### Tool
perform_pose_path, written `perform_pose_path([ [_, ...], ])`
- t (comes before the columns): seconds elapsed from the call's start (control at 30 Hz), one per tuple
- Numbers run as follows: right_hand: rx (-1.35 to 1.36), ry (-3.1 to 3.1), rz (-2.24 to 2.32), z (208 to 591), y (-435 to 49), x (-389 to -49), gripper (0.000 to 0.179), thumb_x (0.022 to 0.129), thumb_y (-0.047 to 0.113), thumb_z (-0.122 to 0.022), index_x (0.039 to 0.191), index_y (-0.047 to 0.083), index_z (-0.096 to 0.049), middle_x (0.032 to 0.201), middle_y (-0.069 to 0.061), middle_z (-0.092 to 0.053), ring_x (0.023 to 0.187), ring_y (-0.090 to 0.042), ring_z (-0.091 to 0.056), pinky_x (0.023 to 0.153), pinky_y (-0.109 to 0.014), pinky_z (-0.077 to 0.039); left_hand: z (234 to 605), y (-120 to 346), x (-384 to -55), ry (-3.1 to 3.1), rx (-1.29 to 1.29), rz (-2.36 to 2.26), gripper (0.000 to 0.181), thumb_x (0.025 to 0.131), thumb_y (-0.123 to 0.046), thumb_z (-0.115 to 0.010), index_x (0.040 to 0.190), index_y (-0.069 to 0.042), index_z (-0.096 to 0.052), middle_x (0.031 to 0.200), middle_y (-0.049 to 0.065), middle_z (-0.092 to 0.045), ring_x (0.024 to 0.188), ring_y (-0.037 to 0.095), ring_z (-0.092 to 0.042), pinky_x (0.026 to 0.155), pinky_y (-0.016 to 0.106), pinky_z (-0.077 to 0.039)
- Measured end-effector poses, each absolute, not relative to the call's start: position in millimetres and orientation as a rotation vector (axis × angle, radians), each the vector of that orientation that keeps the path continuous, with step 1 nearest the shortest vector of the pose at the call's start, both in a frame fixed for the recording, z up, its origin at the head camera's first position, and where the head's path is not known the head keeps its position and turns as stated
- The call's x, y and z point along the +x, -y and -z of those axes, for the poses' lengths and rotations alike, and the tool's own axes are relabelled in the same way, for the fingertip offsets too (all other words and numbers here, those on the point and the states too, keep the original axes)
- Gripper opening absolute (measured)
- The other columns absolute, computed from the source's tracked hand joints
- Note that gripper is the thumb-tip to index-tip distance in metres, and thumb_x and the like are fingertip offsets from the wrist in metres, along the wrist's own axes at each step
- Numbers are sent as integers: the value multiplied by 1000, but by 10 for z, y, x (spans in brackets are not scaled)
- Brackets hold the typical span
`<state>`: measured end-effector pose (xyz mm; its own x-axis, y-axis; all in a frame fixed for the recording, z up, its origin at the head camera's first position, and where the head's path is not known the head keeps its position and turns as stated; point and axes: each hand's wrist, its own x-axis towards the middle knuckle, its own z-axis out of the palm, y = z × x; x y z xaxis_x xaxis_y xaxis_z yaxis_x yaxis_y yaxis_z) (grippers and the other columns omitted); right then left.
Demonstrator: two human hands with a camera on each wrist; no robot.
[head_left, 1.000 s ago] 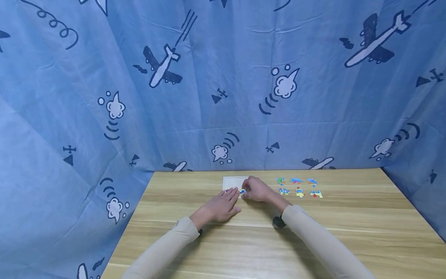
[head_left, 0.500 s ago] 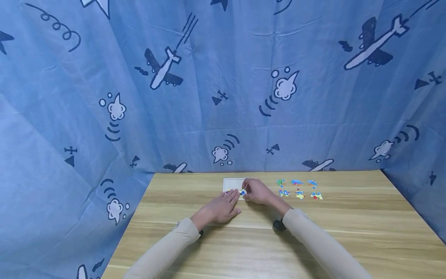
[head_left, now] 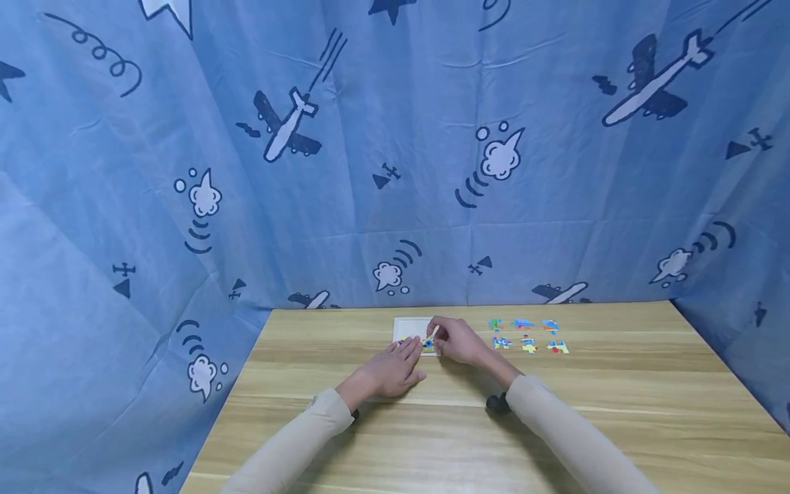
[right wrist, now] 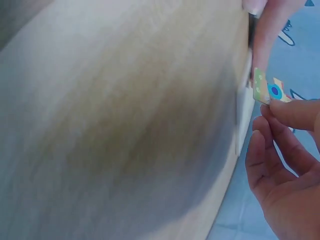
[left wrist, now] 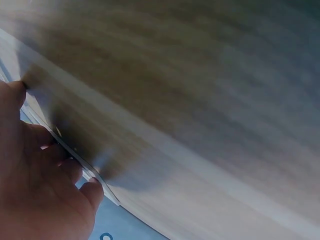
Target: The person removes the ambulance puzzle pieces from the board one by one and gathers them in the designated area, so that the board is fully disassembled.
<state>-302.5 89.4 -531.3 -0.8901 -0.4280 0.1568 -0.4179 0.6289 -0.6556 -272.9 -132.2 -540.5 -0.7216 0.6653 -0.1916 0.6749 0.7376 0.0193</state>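
Note:
A white puzzle tray [head_left: 409, 324] lies near the back of the table. My left hand [head_left: 392, 369] rests over its lower left part with fingers extended, partly covering colourful puzzle pieces there. In the left wrist view the fingers of the left hand [left wrist: 45, 165] lie across the tray's edge [left wrist: 111, 194]. My right hand [head_left: 459, 342] is at the tray's right side. Between thumb and index finger it pinches a puzzle piece [right wrist: 260, 86] with a green strip and a blue round spot; the piece is tilted up above the tray.
Several loose puzzle pieces [head_left: 529, 344] lie in two rows on the wooden table [head_left: 426, 439], right of the tray. A blue curtain [head_left: 345, 206] with airplane prints hangs right behind the table's back edge.
The puzzle piece in the right hand has tipped up from the tray, and that hand has shifted slightly. The left hand stays in place on the tray.

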Motion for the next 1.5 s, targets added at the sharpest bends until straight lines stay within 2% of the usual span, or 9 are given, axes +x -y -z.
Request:
perform_pose_path([
  [0.17,-691,-2861,1175,5247,-977,-2977,21,92,-4,-69,106,10,-76,91,-6,-78,85,-14,-71,81,-35,-61,5433,1342,-2719,-2757,1088,74,70,114,-50,-28,167,-4,-24,177,13,-19,165,26,-21,134,44,-25],
  [0.33,-622,-2863,1218,5206,-1120,-2956,20,94,-1,-70,112,6,-77,96,-8,-78,86,-16,-73,81,-34,-63,5429,1357,-2699,-2754,1079,58,70,114,-50,-30,167,-4,-24,177,13,-20,165,27,-22,134,44,-26],
  [0.5,-515,-2846,1264,5193,-1296,-2936,12,96,2,-70,105,4,-78,97,-8,-79,88,-14,-71,82,-33,-62,5461,1357,-2694,-2754,1078,62,70,114,-50,-29,167,-5,-23,177,12,-19,165,26,-21,135,43,-24],
  [0.77,-459,-2820,1373,5028,-1610,-2838,10,95,5,-73,101,5,-81,98,-11,-81,85,-14,-73,70,-22,-57,5471,1370,-2683,-2761,1080,60,70,114,-49,-28,167,-3,-24,177,14,-20,165,27,-22,135,44,-25],
  [0.9,-405,-2816,1427,4946,-1812,-2769,11,96,6,-73,104,4,-81,99,-13,-81,84,-18,-76,68,-23,-58,5452,1369,-2689,-2762,1079,64,70,114,-48,-30,167,-3,-24,177,14,-20,165,28,-22,135,44,-25],
  [1.1,-352,-2839,1426,4874,-2089,-2680,14,97,8,-73,106,3,-81,100,-15,-82,84,-8,-74,70,-23,-60,5424,1356,-2713,-2763,1057,67,70,114,-49,-29,168,-5,-23,177,12,-18,166,26,-19,135,43,-23],
  [1.27,-331,-2829,1412,4870,-2318,-2596,17,99,8,-71,111,-1,-79,100,-18,-81,82,-9,-75,69,-28,-62,5425,1347,-2720,-2750,1052,66,70,114,-50,-28,168,-6,-21,178,11,-17,166,24,-18,136,42,-22],
  [1.5,-233,-2879,1356,4863,-2655,-2474,23,101,17,-71,117,1,-78,99,-17,-81,79,-7,-74,58,-30,-57,5429,1322,-2723,-2747,1061,67,70,114,-49,-27,168,-5,-21,178,11,-17,166,24,-17,136,42,-21],
])
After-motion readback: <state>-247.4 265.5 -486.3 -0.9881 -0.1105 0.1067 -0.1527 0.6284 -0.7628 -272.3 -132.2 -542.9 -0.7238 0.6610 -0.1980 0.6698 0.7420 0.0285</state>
